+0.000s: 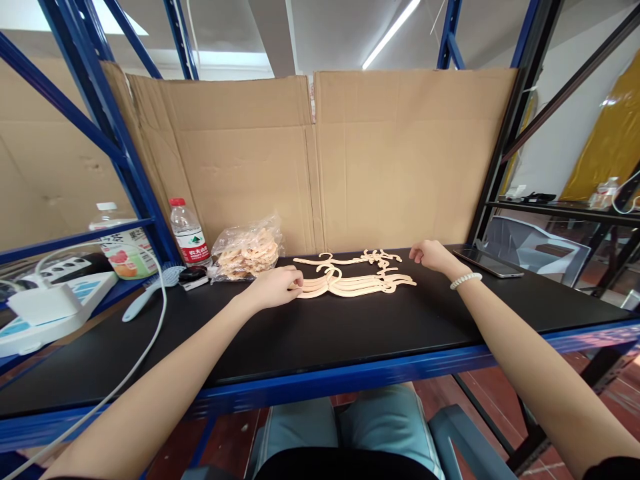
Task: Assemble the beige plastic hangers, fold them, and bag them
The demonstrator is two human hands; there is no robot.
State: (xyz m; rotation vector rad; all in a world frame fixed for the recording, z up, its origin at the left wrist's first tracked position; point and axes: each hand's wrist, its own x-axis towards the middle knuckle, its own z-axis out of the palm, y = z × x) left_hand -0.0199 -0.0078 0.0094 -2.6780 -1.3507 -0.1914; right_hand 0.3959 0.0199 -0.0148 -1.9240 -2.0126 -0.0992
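A stack of pale peach plastic hangers [357,285] lies on the black tabletop, their hooks pointing away from me. My left hand [275,288] is closed around the left end of this stack. Just behind it lies another peach hanger [345,261], with small peach pieces [383,257] clustered at its right side. To the right of the hangers, my right hand [433,257] is held with curled fingers, apart from them, and nothing shows in its grip. A bracelet of pale beads is on the right wrist.
A clear bag of peach plastic pieces [247,250] stands behind my left hand. Left of it are a water bottle [190,233], a light-blue brush [153,290] and a white cable [163,310]. A tablet [489,263] lies right. Cardboard [400,160] walls the back.
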